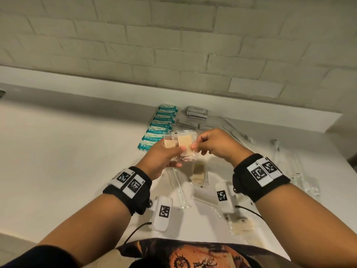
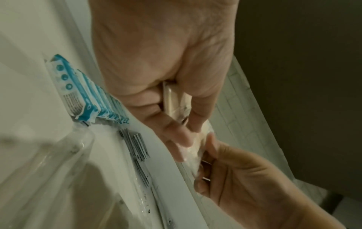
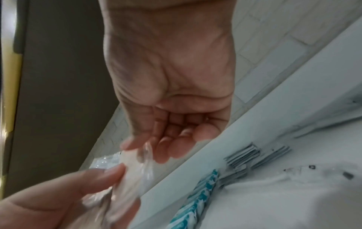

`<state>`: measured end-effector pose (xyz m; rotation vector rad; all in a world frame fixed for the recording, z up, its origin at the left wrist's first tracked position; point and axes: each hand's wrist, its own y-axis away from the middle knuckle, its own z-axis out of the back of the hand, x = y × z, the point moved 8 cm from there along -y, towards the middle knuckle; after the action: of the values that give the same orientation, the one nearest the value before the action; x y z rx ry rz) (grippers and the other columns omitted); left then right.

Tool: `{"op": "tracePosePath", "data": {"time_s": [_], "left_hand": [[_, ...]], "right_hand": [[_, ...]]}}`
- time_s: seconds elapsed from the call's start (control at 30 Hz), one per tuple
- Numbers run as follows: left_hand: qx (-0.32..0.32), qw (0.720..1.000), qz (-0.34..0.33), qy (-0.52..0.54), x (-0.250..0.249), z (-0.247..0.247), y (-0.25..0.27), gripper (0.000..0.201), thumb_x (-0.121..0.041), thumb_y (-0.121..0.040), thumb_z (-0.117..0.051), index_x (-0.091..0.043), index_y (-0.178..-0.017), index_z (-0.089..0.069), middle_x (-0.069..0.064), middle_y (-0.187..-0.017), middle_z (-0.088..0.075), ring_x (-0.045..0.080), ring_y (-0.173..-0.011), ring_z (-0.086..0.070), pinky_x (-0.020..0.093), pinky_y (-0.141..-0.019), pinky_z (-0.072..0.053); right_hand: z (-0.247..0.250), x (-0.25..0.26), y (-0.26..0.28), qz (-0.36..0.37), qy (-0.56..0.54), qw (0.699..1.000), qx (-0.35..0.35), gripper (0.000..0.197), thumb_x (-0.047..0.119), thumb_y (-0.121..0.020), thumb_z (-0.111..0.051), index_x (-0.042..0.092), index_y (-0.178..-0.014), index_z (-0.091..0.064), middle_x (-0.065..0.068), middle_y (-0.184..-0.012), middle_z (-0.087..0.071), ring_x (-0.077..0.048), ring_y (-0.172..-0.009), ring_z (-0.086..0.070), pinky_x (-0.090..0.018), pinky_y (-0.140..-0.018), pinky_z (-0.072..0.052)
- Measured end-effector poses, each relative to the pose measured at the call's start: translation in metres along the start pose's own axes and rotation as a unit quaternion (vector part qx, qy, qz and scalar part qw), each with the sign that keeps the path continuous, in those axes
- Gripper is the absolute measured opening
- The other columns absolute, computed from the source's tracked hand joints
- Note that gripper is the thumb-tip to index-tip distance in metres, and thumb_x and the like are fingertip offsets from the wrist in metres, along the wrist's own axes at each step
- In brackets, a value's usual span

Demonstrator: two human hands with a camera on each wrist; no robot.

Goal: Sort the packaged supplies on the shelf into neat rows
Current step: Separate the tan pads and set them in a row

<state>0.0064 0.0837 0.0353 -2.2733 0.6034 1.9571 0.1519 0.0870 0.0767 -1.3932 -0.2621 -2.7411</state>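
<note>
My left hand (image 1: 170, 153) grips a small stack of clear packets with tan pads (image 1: 184, 145) above the white shelf (image 1: 58, 151). My right hand (image 1: 195, 147) pinches the right edge of the front packet between thumb and forefinger. In the left wrist view the left hand (image 2: 176, 124) has its fingers curled round the packets (image 2: 174, 100), and the right hand (image 2: 205, 167) meets them from below. The right wrist view shows my right hand (image 3: 145, 148) pinching the clear packets (image 3: 129, 167). A row of teal packets (image 1: 158, 128) lies behind, with grey sachets (image 1: 196, 115) beside it.
More clear packets (image 1: 199, 173) lie on the shelf under my hands, with long clear wrapped items (image 1: 295, 167) at the right. A white brick wall (image 1: 173, 35) and a ledge (image 1: 251, 105) stand behind. The teal row (image 2: 92, 99) and grey sachets (image 3: 245, 156) show in the wrist views.
</note>
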Motion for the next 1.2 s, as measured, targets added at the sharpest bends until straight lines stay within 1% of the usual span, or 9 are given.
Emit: {"op": "tracePosePath", "data": {"time_s": [0.2, 0.3, 0.43, 0.53, 0.67, 0.77, 0.9, 1.03, 1.2], "left_hand": [[0.02, 0.997, 0.022, -0.078, 0.006, -0.004, -0.001, 0.027, -0.004, -0.084, -0.068, -0.007, -0.108, -0.056, 0.012, -0.097, -0.066, 0.023, -0.079, -0.068, 0.027, -0.054, -0.055], [0.017, 0.999, 0.033, -0.02, 0.008, 0.003, 0.002, 0.017, -0.016, -0.089, -0.065, -0.01, -0.104, -0.059, 0.013, -0.101, -0.066, 0.026, -0.086, -0.07, 0.028, -0.063, -0.058], [0.04, 0.99, 0.083, 0.104, 0.014, 0.009, 0.008, 0.058, -0.055, -0.094, -0.039, -0.006, -0.119, -0.057, 0.017, -0.108, -0.067, 0.03, -0.094, -0.069, 0.031, -0.066, -0.059], [0.052, 0.979, 0.115, 0.16, 0.019, 0.01, 0.009, 0.088, -0.074, -0.087, -0.016, -0.005, -0.12, -0.059, 0.017, -0.107, -0.069, 0.029, -0.091, -0.069, 0.031, -0.064, -0.059], [0.065, 0.978, 0.106, 0.165, 0.018, 0.012, 0.008, 0.097, -0.078, -0.083, -0.007, -0.005, -0.116, -0.062, 0.014, -0.1, -0.069, 0.026, -0.084, -0.07, 0.028, -0.06, -0.058], [0.055, 0.988, 0.091, 0.115, 0.019, 0.012, 0.005, 0.091, -0.074, -0.086, -0.005, -0.007, -0.111, -0.062, 0.018, -0.094, -0.07, 0.025, -0.075, -0.071, 0.026, -0.054, -0.056], [0.05, 0.993, 0.061, 0.09, 0.014, -0.003, 0.0, 0.06, -0.055, -0.1, -0.018, -0.013, -0.104, -0.061, 0.012, -0.079, -0.064, 0.019, -0.066, -0.062, 0.025, -0.05, -0.047], [-0.009, 0.999, 0.022, 0.028, 0.009, 0.004, -0.008, 0.007, -0.016, -0.098, -0.048, -0.017, -0.098, -0.056, 0.003, -0.078, -0.052, 0.013, -0.068, -0.049, 0.025, -0.063, -0.038], [-0.057, 0.996, -0.073, -0.015, -0.007, 0.013, -0.009, 0.028, 0.0, -0.085, -0.065, -0.016, -0.106, -0.057, -0.001, -0.076, -0.062, 0.012, -0.074, -0.063, 0.027, -0.076, -0.048]], "right_hand": [[0.016, 0.005, -0.005, 0.004, 0.037, 0.998, -0.058, 0.007, 0.014, -0.081, -0.074, 0.007, -0.078, -0.073, 0.015, -0.059, -0.065, -0.004, -0.058, -0.052, -0.019, -0.059, -0.044], [0.026, -0.015, -0.017, -0.051, 0.129, 0.986, -0.093, 0.014, 0.018, -0.089, -0.067, 0.014, -0.076, -0.068, 0.0, -0.086, -0.071, -0.008, -0.07, -0.058, -0.027, -0.071, -0.047], [0.0, -0.047, -0.023, -0.102, 0.262, 0.96, -0.002, 0.029, 0.024, -0.097, -0.05, 0.003, -0.109, -0.065, -0.014, -0.111, -0.066, -0.028, -0.104, -0.061, -0.036, -0.089, -0.048], [-0.018, -0.065, -0.021, -0.115, 0.304, 0.945, 0.028, 0.03, 0.027, -0.095, -0.049, 0.007, -0.111, -0.065, -0.013, -0.113, -0.066, -0.029, -0.104, -0.062, -0.037, -0.09, -0.05], [-0.011, -0.056, -0.024, -0.095, 0.303, 0.947, -0.048, 0.035, 0.043, -0.092, -0.055, 0.022, -0.118, -0.062, -0.004, -0.122, -0.055, -0.024, -0.107, -0.058, -0.033, -0.088, -0.046], [-0.004, -0.015, -0.019, 0.003, 0.08, 0.99, -0.116, 0.024, 0.039, -0.089, -0.062, 0.017, -0.095, -0.069, -0.003, -0.098, -0.067, -0.012, -0.081, -0.059, -0.028, -0.072, -0.044], [-0.028, 0.021, -0.008, 0.047, -0.043, 0.998, 0.002, 0.015, 0.019, -0.081, -0.075, 0.011, -0.092, -0.07, 0.007, -0.072, -0.063, 0.005, -0.056, -0.052, -0.01, -0.057, -0.042], [-0.014, 0.009, -0.007, 0.005, -0.1, 0.994, -0.042, 0.016, 0.017, -0.09, -0.064, 0.008, -0.103, -0.067, 0.0, -0.074, -0.062, -0.012, -0.059, -0.055, -0.021, -0.055, -0.042], [-0.018, 0.0, 0.005, -0.025, -0.185, 0.982, 0.026, 0.01, 0.013, -0.088, -0.066, 0.006, -0.095, -0.067, -0.007, -0.074, -0.064, -0.014, -0.052, -0.056, -0.025, -0.05, -0.046]]}}
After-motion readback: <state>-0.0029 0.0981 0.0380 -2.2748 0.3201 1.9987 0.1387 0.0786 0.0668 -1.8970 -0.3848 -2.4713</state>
